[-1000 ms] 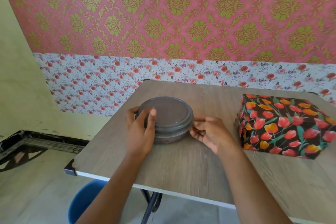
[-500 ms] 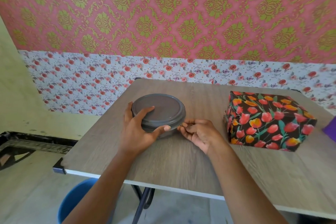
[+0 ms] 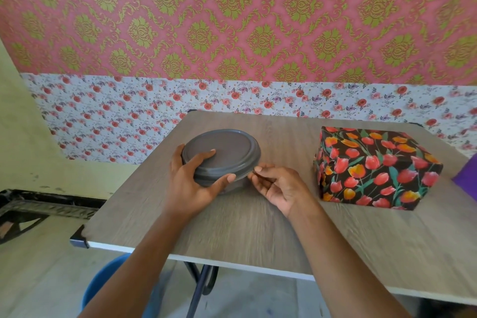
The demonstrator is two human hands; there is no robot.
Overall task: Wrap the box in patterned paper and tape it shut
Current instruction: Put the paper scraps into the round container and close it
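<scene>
A box wrapped in black paper with red and orange tulips point(image 3: 374, 165) sits on the right part of the wooden table point(image 3: 258, 235), untouched. Left of it stands a round grey container point(image 3: 227, 147) with its lid on. My left hand point(image 3: 191, 186) grips the container's near left side, fingers lying on the lid and thumb hooked round the front wall. My right hand point(image 3: 281, 186) is curled at the container's near right, its fingertips pinching the edge of the lid. No tape or loose paper is in view.
A purple object point(image 3: 467, 178) pokes in at the right edge of the table. Under the table's front edge a blue stool point(image 3: 103, 284) shows. A black frame point(image 3: 25, 204) lies on the floor at the left. Patterned wallpaper covers the wall behind.
My left thumb has slid from the lid's top down to the container's front wall. My right hand stays at the lid's rim. The view has shifted slightly to the right.
</scene>
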